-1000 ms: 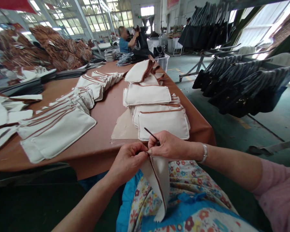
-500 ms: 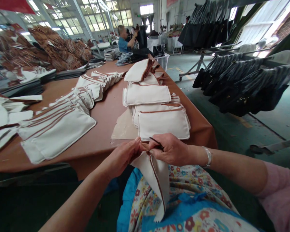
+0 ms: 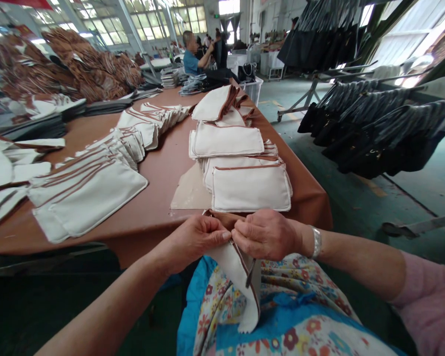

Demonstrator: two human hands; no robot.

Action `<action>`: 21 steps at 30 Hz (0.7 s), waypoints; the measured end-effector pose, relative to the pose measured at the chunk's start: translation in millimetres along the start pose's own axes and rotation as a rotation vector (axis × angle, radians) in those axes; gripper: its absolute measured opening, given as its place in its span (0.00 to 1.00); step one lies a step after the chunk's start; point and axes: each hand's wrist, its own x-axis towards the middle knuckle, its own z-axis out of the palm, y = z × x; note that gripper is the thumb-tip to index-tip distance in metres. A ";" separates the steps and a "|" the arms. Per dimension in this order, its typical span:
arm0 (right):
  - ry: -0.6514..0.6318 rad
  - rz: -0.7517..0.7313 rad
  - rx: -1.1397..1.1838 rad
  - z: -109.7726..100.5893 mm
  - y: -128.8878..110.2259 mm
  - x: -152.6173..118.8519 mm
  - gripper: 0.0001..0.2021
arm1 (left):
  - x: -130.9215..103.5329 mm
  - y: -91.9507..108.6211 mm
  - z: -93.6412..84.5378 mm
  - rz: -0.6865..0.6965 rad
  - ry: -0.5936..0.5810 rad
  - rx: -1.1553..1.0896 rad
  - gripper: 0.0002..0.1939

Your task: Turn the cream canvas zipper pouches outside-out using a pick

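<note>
A white fabric pouch (image 3: 226, 262) with brown trim hangs from my hands in front of the table edge, its lower end over my flowered apron. My left hand (image 3: 198, 240) pinches the trimmed edge between thumb and fingers. Close against it, my right hand (image 3: 265, 235) has its fingers closed at the same edge. From under the right hand a slim dark tool (image 3: 249, 274) points downward; its kind is unclear and its upper part is hidden in the palm. Just beyond my hands lies a stack of finished-looking white pouches (image 3: 250, 188) with brown trim.
A brown-covered table (image 3: 163, 173) spreads ahead. On its left lie a fanned row of white pouches (image 3: 96, 198) and other white pieces (image 3: 2, 168). Brown pieces (image 3: 92, 64) are heaped farther back. Black bags (image 3: 371, 133) hang on a rack at right. A person (image 3: 193, 57) works at the far end.
The dark tool has swung from pointing up-left above my right hand to pointing down below it. My right fingers have come to the pouch edge; my left hand has turned into a pinch.
</note>
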 end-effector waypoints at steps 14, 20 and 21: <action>-0.194 0.770 0.948 -25.7 10.2 28.8 0.08 | -11.2 10.1 14.9 0.399 0.227 0.769 0.11; -0.060 0.886 1.113 -15.9 4.0 24.4 0.10 | -7.7 4.0 8.4 0.357 0.227 0.667 0.15; -0.035 0.906 1.154 -16.9 3.2 23.5 0.12 | -7.8 4.0 2.6 0.307 0.144 0.549 0.16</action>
